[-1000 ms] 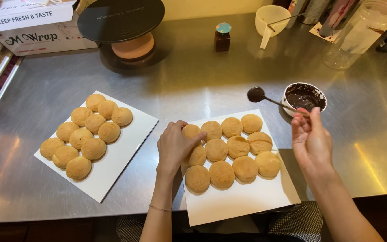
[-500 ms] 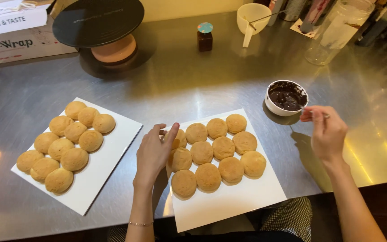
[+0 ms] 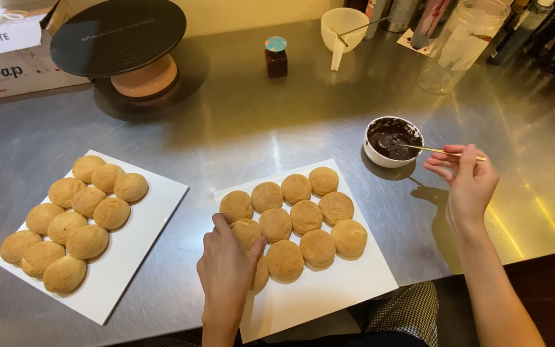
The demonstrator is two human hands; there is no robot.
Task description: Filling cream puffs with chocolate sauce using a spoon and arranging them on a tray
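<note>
Shiny steel covers the whole worktable [image 3: 239, 128], and soft light is bounced off it.

A thin spoon [image 3: 448, 152] is pinched in the right hand [image 3: 467, 183], between the thumb and the first fingers. Its long handle is laid almost flat, pointing left and a little up from the hand. Its tip is dipped in the small white bowl of dark chocolate sauce [image 3: 393, 140], so the bowl is found just to the left of the right hand. The sauce looks thick, wet and glossy.

Round golden cookies [image 3: 306, 215] are set in close rows on a white square sheet [image 3: 329, 295], below and to the left of the bowl. The cookies look dry, puffed and a bit crumbly. The left hand [image 3: 226, 273] is laid on the near left cookies, with its fingers curled over one of them; whether that cookie is truly gripped cannot be told. The cookies are much nearer to the left hand than to the right.

More of the same cookies [image 3: 72, 222] are packed on a second white sheet [image 3: 133, 257], well apart on the far left. At the back, a black round turntable [image 3: 117, 35], a small brown jar with a blue lid [image 3: 275, 56], a white cup [image 3: 345, 27] and a clear glass jar [image 3: 460, 45] are stood.
</note>
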